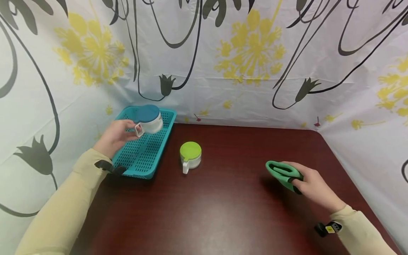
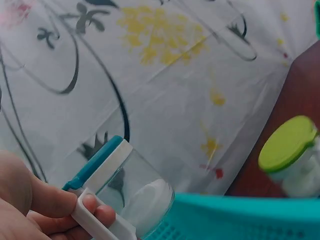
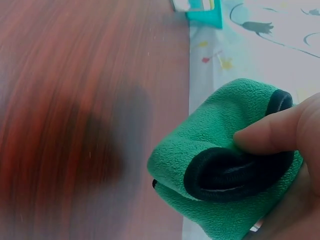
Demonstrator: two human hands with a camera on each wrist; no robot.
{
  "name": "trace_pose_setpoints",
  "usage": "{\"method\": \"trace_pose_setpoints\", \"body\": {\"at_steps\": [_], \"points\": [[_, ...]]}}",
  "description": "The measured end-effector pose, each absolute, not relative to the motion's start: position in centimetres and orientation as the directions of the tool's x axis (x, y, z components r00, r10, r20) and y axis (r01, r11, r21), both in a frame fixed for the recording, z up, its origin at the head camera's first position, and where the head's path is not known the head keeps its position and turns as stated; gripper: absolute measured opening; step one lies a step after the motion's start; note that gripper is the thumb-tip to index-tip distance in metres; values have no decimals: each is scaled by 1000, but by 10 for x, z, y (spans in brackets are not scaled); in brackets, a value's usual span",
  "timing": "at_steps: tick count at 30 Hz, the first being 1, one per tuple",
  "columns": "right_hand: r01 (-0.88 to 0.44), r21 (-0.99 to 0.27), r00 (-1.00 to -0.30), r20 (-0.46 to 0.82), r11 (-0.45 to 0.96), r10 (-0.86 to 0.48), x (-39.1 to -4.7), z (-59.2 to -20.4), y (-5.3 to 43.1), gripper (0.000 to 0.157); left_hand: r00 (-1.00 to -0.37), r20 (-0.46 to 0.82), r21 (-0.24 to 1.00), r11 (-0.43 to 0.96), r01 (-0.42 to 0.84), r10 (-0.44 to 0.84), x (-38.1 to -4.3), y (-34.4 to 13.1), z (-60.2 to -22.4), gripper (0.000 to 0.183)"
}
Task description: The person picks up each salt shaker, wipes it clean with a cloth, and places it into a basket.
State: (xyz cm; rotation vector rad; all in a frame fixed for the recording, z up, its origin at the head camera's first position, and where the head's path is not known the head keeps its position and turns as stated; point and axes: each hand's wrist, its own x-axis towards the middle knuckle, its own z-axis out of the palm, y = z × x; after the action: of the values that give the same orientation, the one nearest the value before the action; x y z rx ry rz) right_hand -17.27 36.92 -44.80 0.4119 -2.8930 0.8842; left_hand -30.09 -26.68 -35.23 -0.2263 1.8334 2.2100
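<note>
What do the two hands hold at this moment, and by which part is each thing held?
The left hand holds the blue-lidded jar by its white handle; the right hand grips the folded green cloth near its dark-trimmed edge.

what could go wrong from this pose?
1. The left hand holds the blue-lidded jar by its handle, above the basket; it might twist or slip.
2. The green-lidded jar stands near the basket; a sideways swing could knock it.
3. The right hand grips the folded green cloth; it may unfold if loosened.
</note>
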Motion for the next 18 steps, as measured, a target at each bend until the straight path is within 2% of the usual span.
{"method": "trace_pose_setpoints", "body": {"at_steps": [5, 11, 18], "points": [[-296, -462, -949, 241, 836, -203, -172, -443, 379, 71, -953, -296, 947, -108, -301, 64, -314, -282, -360, 18], [-303, -410, -938, 290, 860, -193, -170, -444, 383, 73, -950, -309, 947, -75, -311, 39, -336, -291, -370, 31], [-298, -442, -939, 296, 846, -176, -169, -437, 382, 74, -938, -346, 931, -108, -348, 38, -363, -297, -376, 37]]}}
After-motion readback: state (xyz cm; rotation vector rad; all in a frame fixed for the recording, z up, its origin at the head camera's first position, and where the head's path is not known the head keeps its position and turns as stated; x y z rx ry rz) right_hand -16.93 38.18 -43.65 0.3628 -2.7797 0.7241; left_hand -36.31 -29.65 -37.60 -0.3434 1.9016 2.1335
